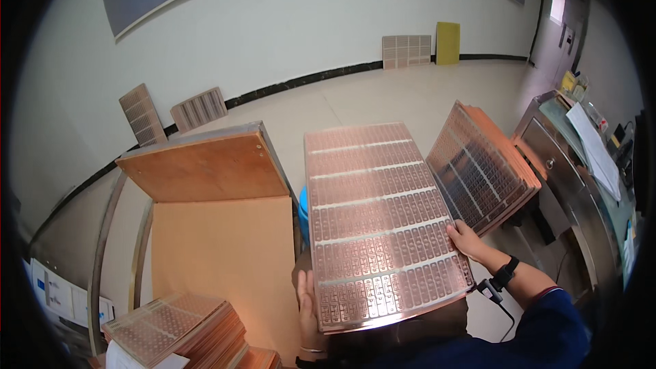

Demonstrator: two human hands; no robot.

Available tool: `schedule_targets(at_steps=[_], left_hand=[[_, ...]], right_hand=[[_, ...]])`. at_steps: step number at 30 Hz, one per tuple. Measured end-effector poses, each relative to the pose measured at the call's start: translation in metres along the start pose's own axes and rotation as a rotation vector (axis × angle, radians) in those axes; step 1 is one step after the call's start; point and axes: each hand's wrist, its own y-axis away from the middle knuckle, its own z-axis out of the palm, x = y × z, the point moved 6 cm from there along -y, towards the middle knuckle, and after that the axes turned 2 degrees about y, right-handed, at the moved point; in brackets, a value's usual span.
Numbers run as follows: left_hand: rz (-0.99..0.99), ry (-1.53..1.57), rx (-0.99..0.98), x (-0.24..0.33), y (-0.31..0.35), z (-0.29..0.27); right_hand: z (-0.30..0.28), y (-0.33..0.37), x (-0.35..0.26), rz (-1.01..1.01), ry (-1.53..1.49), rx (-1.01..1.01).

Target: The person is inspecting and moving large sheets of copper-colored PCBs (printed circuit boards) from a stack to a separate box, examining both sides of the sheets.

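Note:
A large copper circuit board panel (372,215), patterned with rows of small shapes between pale strips, is tilted up in front of me. My right hand (470,242) grips its lower right edge, thumb on the face and fingers hidden behind. Against the lower left edge, my left hand (307,304) steadies the panel, with its fingers pointing up and partly hidden. Whether further sheets lie behind this panel cannot be made out. To its right leans a thick stack of similar copper panels (478,171).
At left stands a cart with a tan board base (212,246) and raised wooden back (205,167). Copper panels are piled (178,328) at its near end. A metal desk (564,143) with papers stands right. Several panels lean on the far wall, including a yellow one (447,43).

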Motion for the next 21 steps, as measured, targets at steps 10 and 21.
schedule_targets(at_steps=[10, 21], left_hand=[[-0.317, -0.403, 0.037, -0.014, -0.007, -0.010], [-0.270, -0.785, 0.131, -0.007, -0.004, -0.009]], right_hand=[[-0.020, -0.021, 0.003, -0.172, 0.052, -0.203], [-0.010, 0.007, 0.003, -0.168, -0.123, 0.086]])
